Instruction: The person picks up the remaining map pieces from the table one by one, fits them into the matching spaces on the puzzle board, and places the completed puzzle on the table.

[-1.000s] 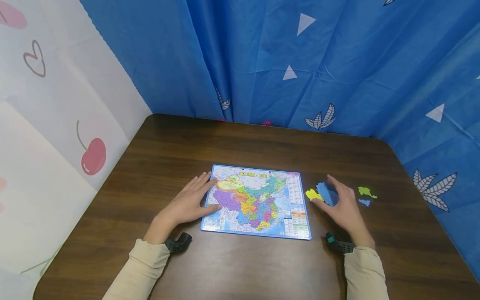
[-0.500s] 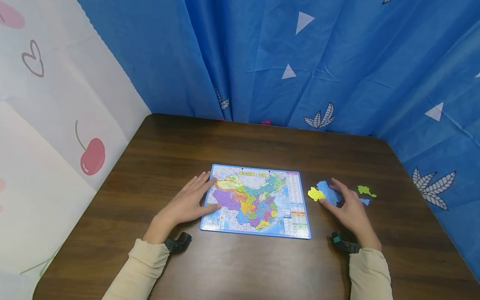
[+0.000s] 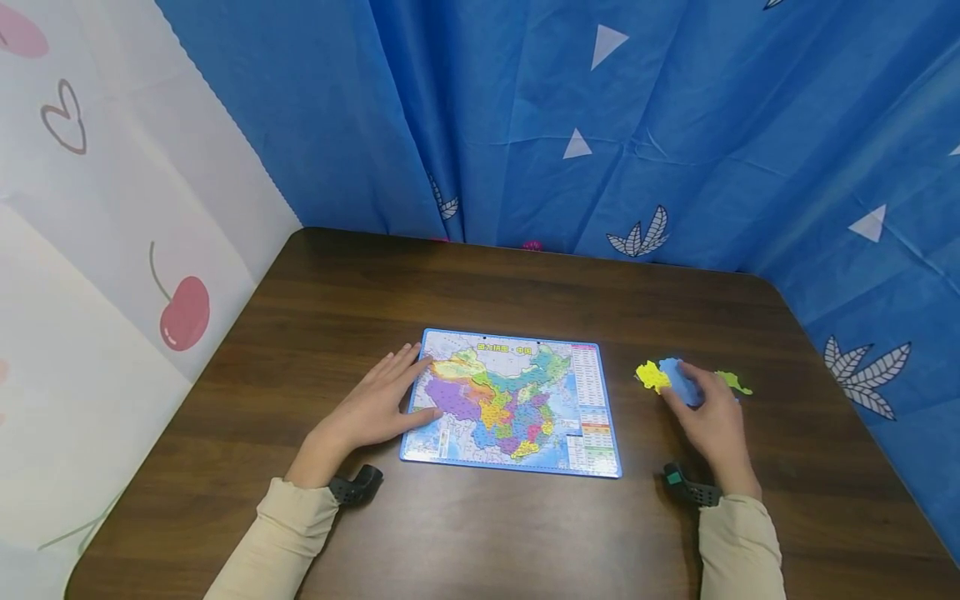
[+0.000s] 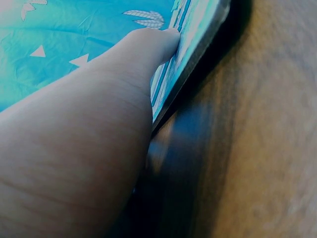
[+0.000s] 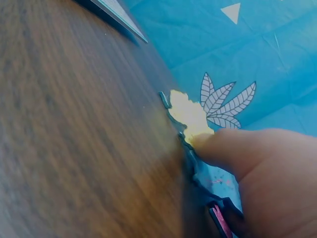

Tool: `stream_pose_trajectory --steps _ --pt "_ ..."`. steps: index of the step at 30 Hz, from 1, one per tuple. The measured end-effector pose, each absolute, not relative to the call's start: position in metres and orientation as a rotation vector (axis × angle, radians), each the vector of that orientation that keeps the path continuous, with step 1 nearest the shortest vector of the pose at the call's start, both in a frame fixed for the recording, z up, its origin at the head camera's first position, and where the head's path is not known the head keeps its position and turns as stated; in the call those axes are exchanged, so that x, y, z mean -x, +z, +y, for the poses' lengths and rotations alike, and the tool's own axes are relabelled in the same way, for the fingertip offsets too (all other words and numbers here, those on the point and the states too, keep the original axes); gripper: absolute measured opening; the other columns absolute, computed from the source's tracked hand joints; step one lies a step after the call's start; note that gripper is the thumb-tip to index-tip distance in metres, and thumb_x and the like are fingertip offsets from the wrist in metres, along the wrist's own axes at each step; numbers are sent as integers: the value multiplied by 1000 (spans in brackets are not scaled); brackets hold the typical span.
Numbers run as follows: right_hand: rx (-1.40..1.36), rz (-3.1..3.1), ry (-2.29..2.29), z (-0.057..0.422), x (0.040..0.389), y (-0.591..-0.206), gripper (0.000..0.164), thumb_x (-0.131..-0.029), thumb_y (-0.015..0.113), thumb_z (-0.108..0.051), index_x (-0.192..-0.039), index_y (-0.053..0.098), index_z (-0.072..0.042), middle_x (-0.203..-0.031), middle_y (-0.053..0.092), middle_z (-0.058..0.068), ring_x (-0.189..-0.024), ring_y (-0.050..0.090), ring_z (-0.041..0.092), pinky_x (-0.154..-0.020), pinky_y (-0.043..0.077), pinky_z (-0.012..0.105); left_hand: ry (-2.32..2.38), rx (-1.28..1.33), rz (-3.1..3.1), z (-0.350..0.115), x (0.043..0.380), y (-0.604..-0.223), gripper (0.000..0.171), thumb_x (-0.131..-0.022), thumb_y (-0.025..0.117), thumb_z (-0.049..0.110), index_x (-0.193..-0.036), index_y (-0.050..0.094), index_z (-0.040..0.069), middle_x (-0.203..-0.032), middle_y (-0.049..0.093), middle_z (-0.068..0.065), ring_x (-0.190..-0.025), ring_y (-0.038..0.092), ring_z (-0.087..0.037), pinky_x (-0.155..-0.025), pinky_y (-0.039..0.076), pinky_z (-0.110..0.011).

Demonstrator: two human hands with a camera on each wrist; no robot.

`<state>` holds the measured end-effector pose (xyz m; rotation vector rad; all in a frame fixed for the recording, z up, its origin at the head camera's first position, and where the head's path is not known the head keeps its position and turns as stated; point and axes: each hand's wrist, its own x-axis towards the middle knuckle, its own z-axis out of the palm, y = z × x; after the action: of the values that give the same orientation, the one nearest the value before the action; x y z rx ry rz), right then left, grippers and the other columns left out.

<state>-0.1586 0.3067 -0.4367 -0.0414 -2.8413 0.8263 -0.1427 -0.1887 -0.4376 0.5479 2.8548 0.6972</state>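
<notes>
A magnetic map puzzle board (image 3: 506, 402) of China lies flat on the table in the head view. My left hand (image 3: 366, 410) rests on its left edge, fingers straight; in the left wrist view the thumb (image 4: 151, 44) touches the board's surface. Right of the board, my right hand (image 3: 712, 421) holds a cluster of map pieces between thumb and fingers. A yellow puzzle piece (image 3: 651, 376) sticks out at the left of a blue puzzle piece (image 3: 678, 379). In the right wrist view the thumb (image 5: 225, 151) presses the yellow piece (image 5: 190, 116); a pink edge (image 5: 220, 220) shows below.
A green puzzle piece (image 3: 733, 382) lies just right of the right hand. The brown wooden table (image 3: 495, 283) ends at a blue curtain (image 3: 510, 125) behind and a white printed cloth (image 3: 112, 292) on the left.
My right hand has shifted right, and the yellow and blue pieces have slid right with it. A small blue piece is now nearly hidden by the hand. The left hand has stayed still.
</notes>
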Motion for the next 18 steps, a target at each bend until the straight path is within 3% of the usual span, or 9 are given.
stream_pose_trajectory --steps 10,18 --pt "164 -2823 793 307 158 -434 44 -101 64 -21 -135 60 6 -142 50 37 -131 42 57 -107 34 74 710 -541 2853 -188 142 -436 89 -92 65 61 -160 38 11 -171 20 -13 -160 14 -32 -130 13 -51" --pt "-126 -2718 807 297 160 -439 29 -96 71 -10 -120 70 4 -131 58 34 -124 44 54 -100 33 73 704 -538 2853 -189 142 -436 90 -92 65 62 -160 38 11 -171 21 -14 -160 14 -33 -129 14 -51"
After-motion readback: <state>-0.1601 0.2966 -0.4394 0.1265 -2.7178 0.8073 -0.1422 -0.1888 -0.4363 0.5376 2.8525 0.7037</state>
